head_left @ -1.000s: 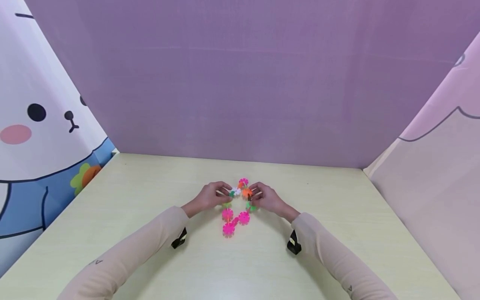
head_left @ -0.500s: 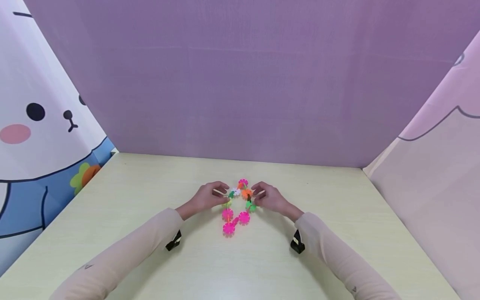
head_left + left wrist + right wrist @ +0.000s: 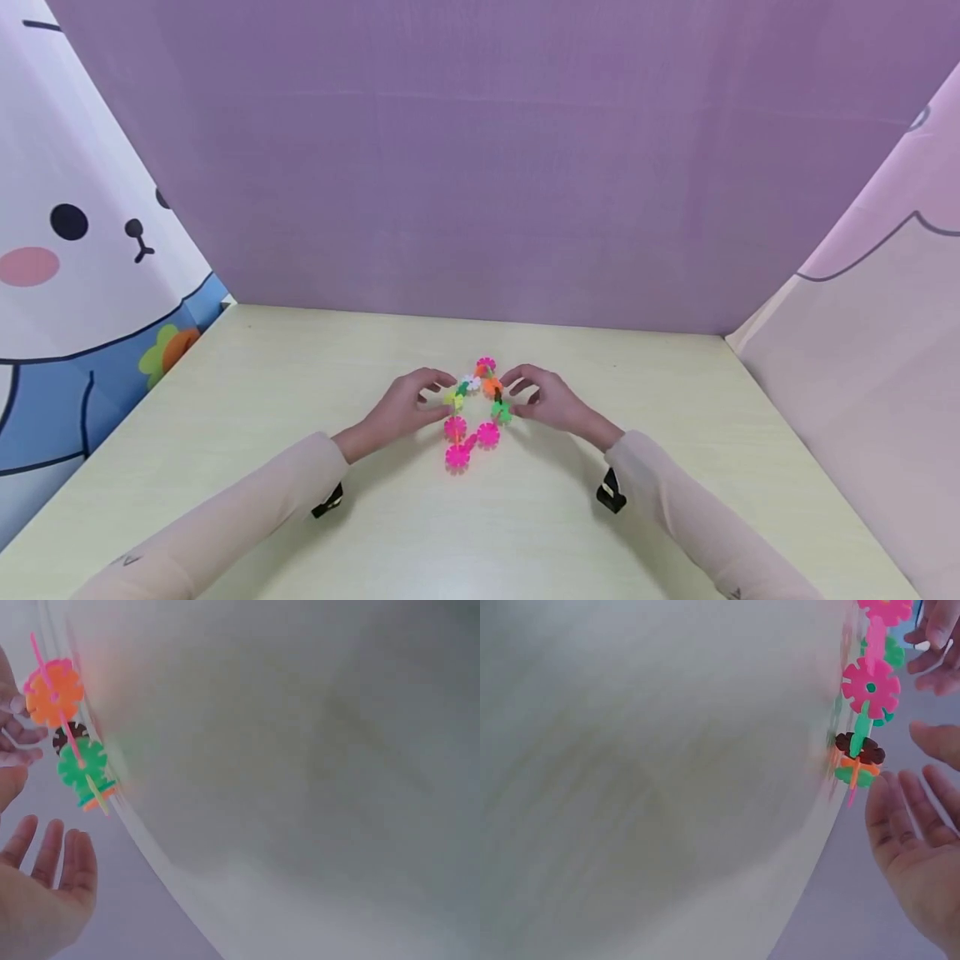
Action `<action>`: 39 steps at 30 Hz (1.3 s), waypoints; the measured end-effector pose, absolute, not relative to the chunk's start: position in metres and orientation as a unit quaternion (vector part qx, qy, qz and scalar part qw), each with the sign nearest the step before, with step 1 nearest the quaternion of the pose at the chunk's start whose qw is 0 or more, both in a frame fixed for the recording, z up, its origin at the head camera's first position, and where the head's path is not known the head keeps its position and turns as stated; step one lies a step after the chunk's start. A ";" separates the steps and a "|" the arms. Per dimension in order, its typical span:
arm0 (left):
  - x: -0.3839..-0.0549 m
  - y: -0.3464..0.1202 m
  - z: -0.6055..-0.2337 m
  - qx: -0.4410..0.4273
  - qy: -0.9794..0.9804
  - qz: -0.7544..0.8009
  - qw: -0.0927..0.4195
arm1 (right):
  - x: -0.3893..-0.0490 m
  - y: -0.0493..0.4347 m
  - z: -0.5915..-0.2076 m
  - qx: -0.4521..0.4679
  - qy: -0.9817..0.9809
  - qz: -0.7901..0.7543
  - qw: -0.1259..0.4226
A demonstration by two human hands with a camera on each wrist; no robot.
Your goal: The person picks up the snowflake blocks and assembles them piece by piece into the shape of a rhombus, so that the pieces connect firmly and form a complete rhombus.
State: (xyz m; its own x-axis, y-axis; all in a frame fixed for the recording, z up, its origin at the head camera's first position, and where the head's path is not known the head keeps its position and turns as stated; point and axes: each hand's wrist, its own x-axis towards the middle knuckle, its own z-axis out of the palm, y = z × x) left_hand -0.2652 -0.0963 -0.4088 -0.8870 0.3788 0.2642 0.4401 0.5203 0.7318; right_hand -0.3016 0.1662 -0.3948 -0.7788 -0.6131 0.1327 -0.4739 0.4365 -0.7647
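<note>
A ring of interlocked snowflake-shaped plastic discs lies on the table, in pink, orange, white, yellow and several greens, with one dark brown disc. A pink disc sticks out at its far end. My left hand is at the ring's left side by the yellow disc; its fingers are loosely bent with nothing between them. On the other side, my right hand is near the orange disc and the green disc, also holding nothing. Both wrist views show the fingers spread apart from the discs.
The pale wooden table extends around the ring. A purple panel rises behind it. Printed cloths with cartoon figures hang on the left and right. A black strap device sits under each sleeve.
Both hands have drawn outward from the ring, the left to the left and the right to the right, and their fingers have come off the discs. The ring stays in nearly the same place.
</note>
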 end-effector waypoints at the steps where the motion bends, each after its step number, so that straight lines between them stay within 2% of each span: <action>1: -0.263 -0.096 -0.409 -0.243 -0.871 -0.426 0.038 | -0.300 0.167 -0.395 -0.331 0.842 -0.418 0.083; 9: -0.243 -0.093 -0.410 -0.303 -0.883 -0.357 0.034 | -0.291 0.164 -0.396 -0.400 0.827 -0.385 0.087; 19: -0.236 -0.087 -0.412 -0.338 -0.899 -0.278 0.017 | -0.287 0.153 -0.399 -0.460 0.826 -0.314 0.084; 24: -0.236 -0.086 -0.413 -0.350 -0.904 -0.246 0.022 | -0.285 0.149 -0.399 -0.456 0.838 -0.280 0.105; 31: -0.236 -0.087 -0.413 -0.367 -0.901 -0.228 0.026 | -0.282 0.142 -0.397 -0.453 0.852 -0.244 0.098; 39: -0.235 -0.087 -0.411 -0.363 -0.901 -0.236 0.007 | -0.283 0.140 -0.395 -0.459 0.849 -0.241 0.105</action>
State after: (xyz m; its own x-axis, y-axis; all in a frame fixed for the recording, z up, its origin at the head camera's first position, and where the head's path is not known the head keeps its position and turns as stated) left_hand -0.2354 -0.0865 -0.4106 -0.7360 0.6513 0.1847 0.6580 0.6243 0.4210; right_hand -0.2827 0.1399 -0.3953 -0.5572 -0.8293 0.0419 -0.7276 0.4633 -0.5058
